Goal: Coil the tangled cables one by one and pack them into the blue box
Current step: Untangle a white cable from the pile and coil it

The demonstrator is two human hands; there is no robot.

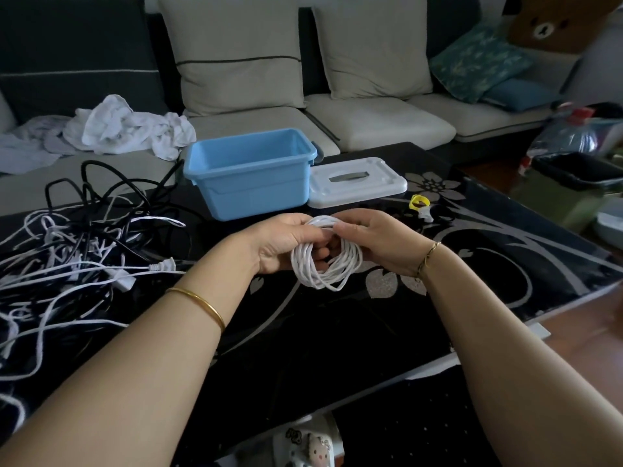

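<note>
A white cable (328,271) is wound into a round coil that I hold above the black table (488,264). My left hand (283,244) grips the coil's left side, fingers curled through the loops. My right hand (374,237) pinches the top of the coil from the right. The blue box (249,173) stands open just behind my hands, and I see nothing inside it. A tangle of black and white cables (77,251) lies spread over the table's left side, with a white plug (161,265) near my left wrist.
The box's white lid (357,182) lies flat to the right of the box. A yellow ring (418,201) and small ties lie beyond my right hand. A sofa (371,119) with crumpled white cloth (128,129) runs behind the table. A bin (573,183) stands at the right.
</note>
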